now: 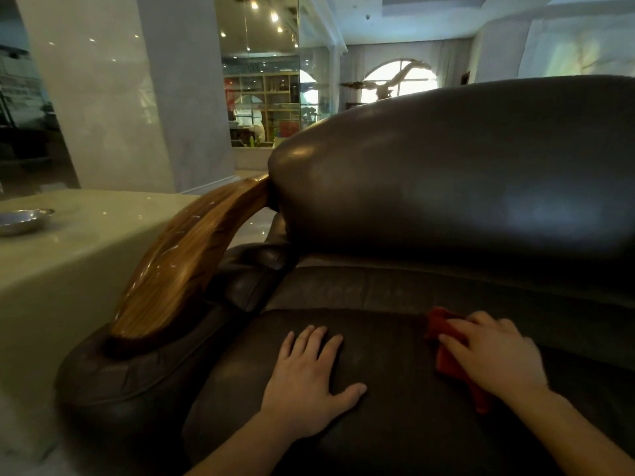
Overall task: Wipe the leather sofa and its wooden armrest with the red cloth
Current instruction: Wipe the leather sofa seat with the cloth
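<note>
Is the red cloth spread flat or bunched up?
Bunched: the red cloth shows uneven folds and rumpled edges under the right hand on the seat.

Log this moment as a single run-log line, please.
stage: wiping seat | right hand: pressing red cloth on seat cushion | left hand: flat on cushion, empty | wooden armrest: untouched

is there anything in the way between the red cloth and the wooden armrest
Only the left hand, flat on the seat between the red cloth under the right hand and the wooden armrest. Otherwise the leather sofa seat looks bare.
</note>
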